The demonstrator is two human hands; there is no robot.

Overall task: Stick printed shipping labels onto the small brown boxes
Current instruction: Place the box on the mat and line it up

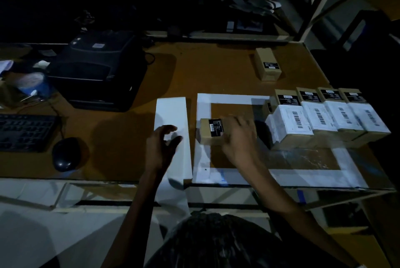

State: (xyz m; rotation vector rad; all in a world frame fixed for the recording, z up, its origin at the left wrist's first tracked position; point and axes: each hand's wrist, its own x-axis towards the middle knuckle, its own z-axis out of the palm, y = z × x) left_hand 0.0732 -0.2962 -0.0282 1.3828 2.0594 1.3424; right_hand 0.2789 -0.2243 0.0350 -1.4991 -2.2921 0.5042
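Note:
A small brown box [207, 137] with a black sticker lies inside the white taped rectangle [203, 103] on the table. My right hand [239, 138] grips its right end. My left hand [161, 148] hovers over a long white strip of label paper [172, 112], fingers loosely curled and holding nothing. To the right stands a row of several brown boxes [290, 116] that carry white barcode labels. One more brown box [267, 66] without a white label sits farther back.
A black label printer [97, 73] stands at the back left. A keyboard [26, 131] and a mouse [63, 154] lie at the left. A blue cup [32, 85] stands by the printer. The table's front edge runs just below my wrists.

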